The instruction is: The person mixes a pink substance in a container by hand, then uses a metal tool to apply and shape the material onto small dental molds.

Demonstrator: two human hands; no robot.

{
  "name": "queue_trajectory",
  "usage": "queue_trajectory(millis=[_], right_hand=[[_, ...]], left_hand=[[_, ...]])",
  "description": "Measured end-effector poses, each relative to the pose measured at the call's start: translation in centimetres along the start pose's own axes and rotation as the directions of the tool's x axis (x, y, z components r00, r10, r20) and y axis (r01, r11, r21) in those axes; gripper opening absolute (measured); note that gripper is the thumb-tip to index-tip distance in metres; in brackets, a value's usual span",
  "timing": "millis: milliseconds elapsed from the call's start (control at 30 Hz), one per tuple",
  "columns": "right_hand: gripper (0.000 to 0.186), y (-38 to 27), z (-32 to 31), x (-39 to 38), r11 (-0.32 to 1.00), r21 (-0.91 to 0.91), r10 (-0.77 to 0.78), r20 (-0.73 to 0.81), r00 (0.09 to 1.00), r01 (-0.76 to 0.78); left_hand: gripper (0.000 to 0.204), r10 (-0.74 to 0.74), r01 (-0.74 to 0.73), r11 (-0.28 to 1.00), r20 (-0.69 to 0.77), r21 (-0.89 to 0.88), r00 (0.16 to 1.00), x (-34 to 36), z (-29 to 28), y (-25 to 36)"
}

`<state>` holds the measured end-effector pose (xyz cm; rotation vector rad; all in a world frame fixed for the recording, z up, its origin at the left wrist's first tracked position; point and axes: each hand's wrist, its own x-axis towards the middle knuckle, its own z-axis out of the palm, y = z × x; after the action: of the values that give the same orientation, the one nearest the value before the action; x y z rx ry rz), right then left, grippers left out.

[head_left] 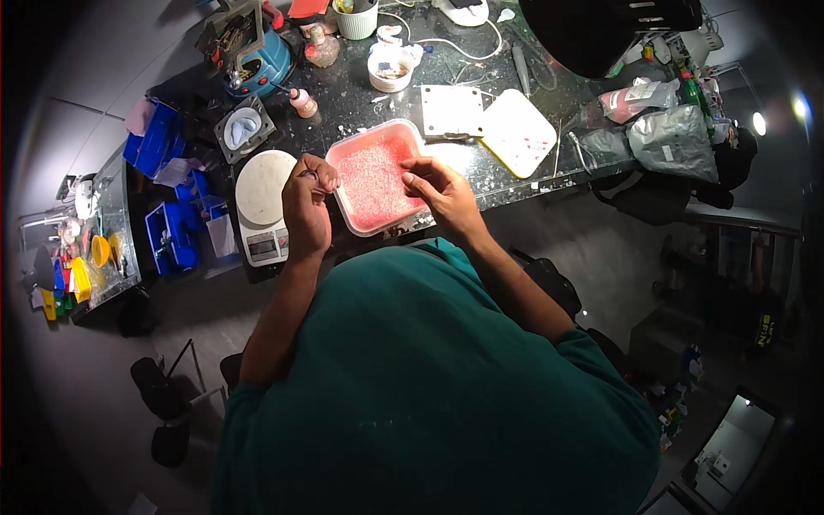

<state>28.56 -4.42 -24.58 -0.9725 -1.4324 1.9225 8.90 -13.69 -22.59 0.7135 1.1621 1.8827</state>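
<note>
A translucent square tub of pink granules stands on the dark bench in front of me. My left hand is at the tub's left rim, fingers curled closed around something small with a thin dark curved edge, too small to name. Over the right side of the tub, my right hand has its thumb and fingers pinched together; whatever they hold, if anything, is hidden. A white kitchen scale with a round plate lies left of the tub, partly behind my left hand.
Behind the tub are a pink bottle, a white cup and a square metal plate. A white board with a yellow edge lies to the right. Plastic bags crowd the right end; blue bins stand left.
</note>
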Motion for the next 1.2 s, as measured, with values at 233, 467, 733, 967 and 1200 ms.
queue_trajectory(millis=[233, 467, 733, 967, 1200], right_hand=[[0.012, 0.7, -7.7, 6.0, 0.935, -0.304, -0.255, -0.213, 0.943, 0.184], [0.017, -1.9, -20.4, 15.7, 0.649, -0.757, -0.21, -0.278, 0.937, -0.079], [0.047, -3.6, -23.8, 22.4, 0.088, -0.953, -0.033, 0.289, 0.957, 0.291], [0.046, -3.0, -25.7, 24.4, -0.015, -0.884, -0.121, 0.466, 0.877, 0.468], [0.047, -4.4, -26.3, 25.6, 0.07, -0.818, -0.114, 0.563, 0.819, 0.571]], left_hand=[[0.02, -0.025, 0.019, 0.996, 0.073, 0.082, 0.997, 1.3, -0.1, -1.0], [0.022, -0.088, 0.089, 0.996, 0.086, -0.002, 0.992, 2.9, 1.6, -0.8], [0.019, -0.067, 0.064, 0.992, 0.028, 0.105, 0.997, 4.3, 2.4, -1.2], [0.017, -0.147, 0.139, 0.981, -0.055, -0.134, 0.988, 5.6, 5.0, -1.5], [0.018, -0.258, 0.223, 0.89, -0.036, -0.397, 0.966, 5.5, 6.2, -0.9]])
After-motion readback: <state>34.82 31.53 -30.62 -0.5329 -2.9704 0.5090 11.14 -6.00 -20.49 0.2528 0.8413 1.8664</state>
